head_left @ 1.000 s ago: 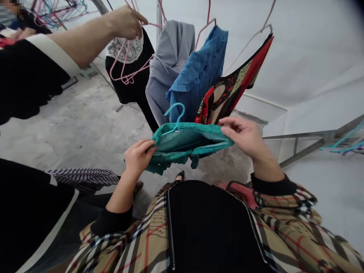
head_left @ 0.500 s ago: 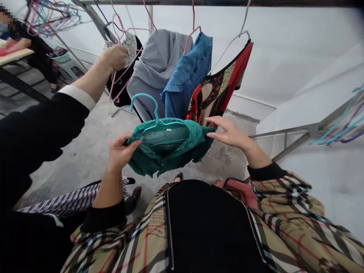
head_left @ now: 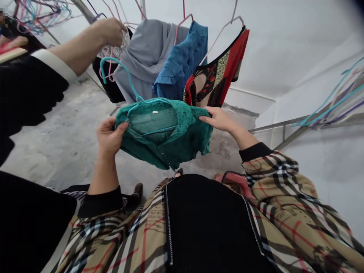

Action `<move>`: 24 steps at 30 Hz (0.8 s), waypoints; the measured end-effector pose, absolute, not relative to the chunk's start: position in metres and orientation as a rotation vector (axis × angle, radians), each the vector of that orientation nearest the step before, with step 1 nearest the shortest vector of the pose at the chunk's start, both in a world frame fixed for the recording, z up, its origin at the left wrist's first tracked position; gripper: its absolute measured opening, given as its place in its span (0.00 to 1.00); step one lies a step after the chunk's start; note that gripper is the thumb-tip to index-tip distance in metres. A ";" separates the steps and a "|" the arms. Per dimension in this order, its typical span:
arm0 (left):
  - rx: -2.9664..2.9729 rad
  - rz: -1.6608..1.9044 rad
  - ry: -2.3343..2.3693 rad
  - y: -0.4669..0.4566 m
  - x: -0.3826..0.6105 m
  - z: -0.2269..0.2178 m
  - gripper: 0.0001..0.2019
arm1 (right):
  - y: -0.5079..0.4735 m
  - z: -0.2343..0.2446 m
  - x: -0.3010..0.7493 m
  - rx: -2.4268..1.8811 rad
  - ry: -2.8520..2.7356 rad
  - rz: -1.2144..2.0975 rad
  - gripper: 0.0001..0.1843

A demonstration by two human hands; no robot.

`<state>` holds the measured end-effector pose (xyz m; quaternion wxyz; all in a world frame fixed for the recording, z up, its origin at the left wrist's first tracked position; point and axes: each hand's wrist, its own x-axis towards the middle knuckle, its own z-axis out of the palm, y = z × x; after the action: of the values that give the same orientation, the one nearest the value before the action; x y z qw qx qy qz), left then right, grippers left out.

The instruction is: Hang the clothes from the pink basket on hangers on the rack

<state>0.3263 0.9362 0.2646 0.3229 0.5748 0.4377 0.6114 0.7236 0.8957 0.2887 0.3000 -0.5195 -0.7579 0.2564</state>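
A green shirt [head_left: 159,148] hangs between my two hands, its neck opening facing up and a small white label inside. Through its neck runs a turquoise hanger [head_left: 129,77], the hook leaning up to the left. My left hand [head_left: 110,135] pinches the left shoulder of the shirt between thumb and fingers. At the opposite shoulder, my right hand [head_left: 217,118] grips the cloth with thumb and fingers closed. Just beyond the shirt hang a blue garment [head_left: 182,60] and a red and black patterned garment [head_left: 217,72].
Another person's hand [head_left: 112,33] reaches in from the left, by a grey garment [head_left: 148,53] hanging on the rack. At the right, more hangers [head_left: 338,102] hang by a metal frame bar [head_left: 280,127]. Tangled hangers [head_left: 42,15] show at the upper left. Below is a concrete floor [head_left: 76,113].
My right hand has closed on the right shoulder of the shirt. The shirt and hanger appear higher and further left in view. The other person's hand has risen.
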 end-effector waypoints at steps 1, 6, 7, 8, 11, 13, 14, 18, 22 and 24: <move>1.495 1.605 1.146 0.936 0.327 0.264 0.11 | 0.894 0.294 0.721 -1.362 -2.023 0.617 0.17; 1.520 1.436 1.179 0.928 0.333 0.271 0.11 | 0.874 0.341 0.690 -1.219 -1.815 0.139 0.16; 1.537 1.394 1.187 0.926 0.335 0.274 0.11 | 0.869 0.350 0.682 -1.200 -1.802 0.107 0.16; 1.555 1.361 1.192 0.924 0.337 0.277 0.11 | 0.865 0.356 0.674 -1.183 -1.821 0.088 0.16; 1.592 1.349 1.190 0.915 0.344 0.286 0.10 | 0.862 0.356 0.649 -1.191 -1.911 -0.002 0.17; 1.593 1.395 1.199 0.908 0.350 0.290 0.10 | 0.866 0.339 0.633 -1.303 -1.902 -0.103 0.25; 1.586 1.425 1.215 0.904 0.354 0.291 0.09 | 0.870 0.327 0.626 -1.387 -1.873 -0.149 0.31; 1.546 1.595 1.319 0.885 0.363 0.295 0.09 | 0.893 0.275 0.622 -1.700 -1.685 -0.193 0.43; 1.515 1.638 1.404 0.871 0.357 0.297 0.10 | 0.911 0.249 0.654 -1.641 -1.572 -0.009 0.37; 1.495 1.593 1.406 0.866 0.349 0.296 0.11 | 0.917 0.246 0.671 -1.552 -1.510 0.130 0.31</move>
<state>0.3486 0.8664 0.2960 0.2683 0.5543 0.5214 0.5907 0.6714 0.9166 0.2463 0.4671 -0.6325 -0.6155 0.0531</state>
